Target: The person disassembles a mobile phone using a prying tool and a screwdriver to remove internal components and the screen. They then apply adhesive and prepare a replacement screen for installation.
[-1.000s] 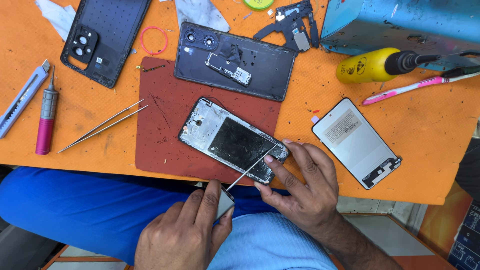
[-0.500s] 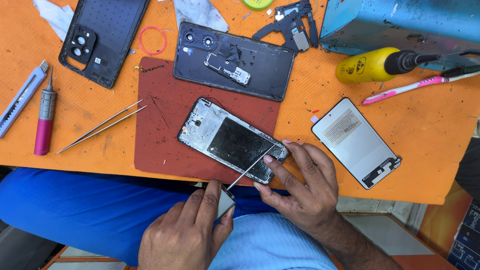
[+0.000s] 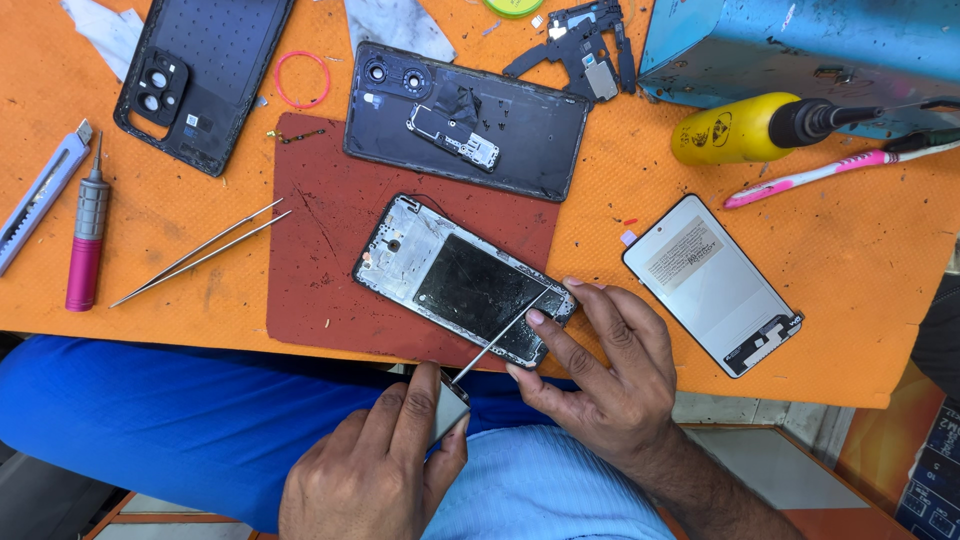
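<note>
Orange covers the wide work table (image 3: 200, 215), and on its near edge lies a dark red rectangular mat (image 3: 320, 260) bearing the stripped phone frame with its black inner plate (image 3: 462, 280), tilted. The right hand (image 3: 600, 375) pins the frame's near corner, fingers spread and pressing. The left hand (image 3: 375, 470), below the table edge, has its fingers clamped on a small grey-handled tool whose thin metal blade (image 3: 500, 340) slants onto the frame.
</note>
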